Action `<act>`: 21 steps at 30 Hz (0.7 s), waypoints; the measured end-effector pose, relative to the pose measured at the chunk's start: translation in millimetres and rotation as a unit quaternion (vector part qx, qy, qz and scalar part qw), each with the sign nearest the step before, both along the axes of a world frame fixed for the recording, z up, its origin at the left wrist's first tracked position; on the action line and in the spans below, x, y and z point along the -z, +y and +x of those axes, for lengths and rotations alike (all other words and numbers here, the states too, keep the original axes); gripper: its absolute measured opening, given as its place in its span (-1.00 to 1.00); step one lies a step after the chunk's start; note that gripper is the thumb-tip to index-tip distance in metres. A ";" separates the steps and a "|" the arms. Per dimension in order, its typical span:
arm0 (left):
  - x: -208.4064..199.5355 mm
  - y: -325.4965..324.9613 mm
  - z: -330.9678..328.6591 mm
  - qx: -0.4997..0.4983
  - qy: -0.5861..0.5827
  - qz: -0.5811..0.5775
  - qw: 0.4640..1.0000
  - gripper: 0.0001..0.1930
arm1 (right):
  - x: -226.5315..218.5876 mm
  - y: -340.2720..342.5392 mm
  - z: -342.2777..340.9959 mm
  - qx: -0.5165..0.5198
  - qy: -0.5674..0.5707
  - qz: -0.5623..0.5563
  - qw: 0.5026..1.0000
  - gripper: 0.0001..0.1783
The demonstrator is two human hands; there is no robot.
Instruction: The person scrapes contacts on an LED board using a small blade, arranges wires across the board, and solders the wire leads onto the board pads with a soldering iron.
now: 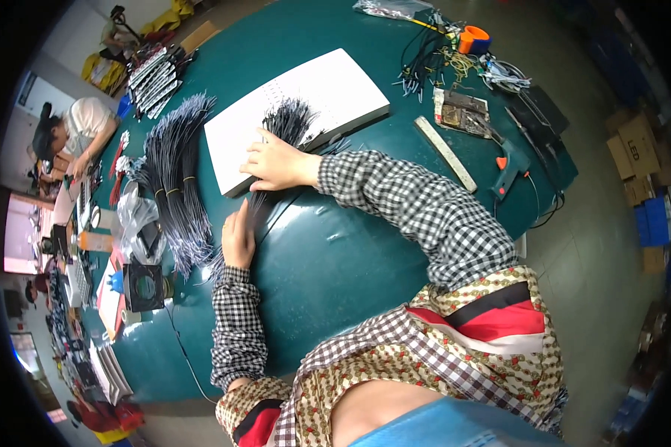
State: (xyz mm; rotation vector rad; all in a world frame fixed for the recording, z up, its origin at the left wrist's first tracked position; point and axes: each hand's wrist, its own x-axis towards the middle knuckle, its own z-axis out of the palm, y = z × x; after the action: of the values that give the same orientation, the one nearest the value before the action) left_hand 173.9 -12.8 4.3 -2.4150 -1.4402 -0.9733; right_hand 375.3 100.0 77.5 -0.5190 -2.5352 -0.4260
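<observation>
A bundle of thin black wires [289,119] with pale tips lies over the white block [231,141], its lower part running down past the block's near edge. My right hand [279,165] reaches across the middle of this bundle, fingers curved over it and pointing left. Beside the bundle's lower end is my left hand [238,237], its fingers stretched out and pointing away from me; whether they touch the wires is hard to make out. Just left of it lie larger tied bundles of dark wires [173,179] with loose, light ends.
On the right of the green table [328,298] lie a white bar [445,154], a glue gun [508,167], a stained tray [461,112] and an orange tape roll [474,39]. A clear plastic bag [138,216] and black square device [143,287] stand left. A co-worker [82,130] sits across.
</observation>
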 end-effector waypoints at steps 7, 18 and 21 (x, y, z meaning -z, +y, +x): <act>-2.4 32.2 13.6 0.078 0.027 -0.045 0.996 -0.33 | 48.2 -11.9 55.1 0.053 0.068 -0.036 0.996 -0.55; 22.4 34.5 58.3 0.035 0.019 -0.086 0.996 -0.35 | 112.0 -2.9 76.9 0.140 0.107 -0.094 0.980 -0.46; 35.5 48.8 63.5 0.040 0.010 -0.066 0.997 -0.36 | 118.4 10.1 82.1 0.121 0.142 -0.110 0.976 -0.48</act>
State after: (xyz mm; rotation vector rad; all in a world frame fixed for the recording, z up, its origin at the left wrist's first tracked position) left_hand 237.4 36.0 -31.1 -2.5879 -1.4544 -0.8939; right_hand 457.4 110.2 -40.9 -0.9094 -2.2605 -0.1418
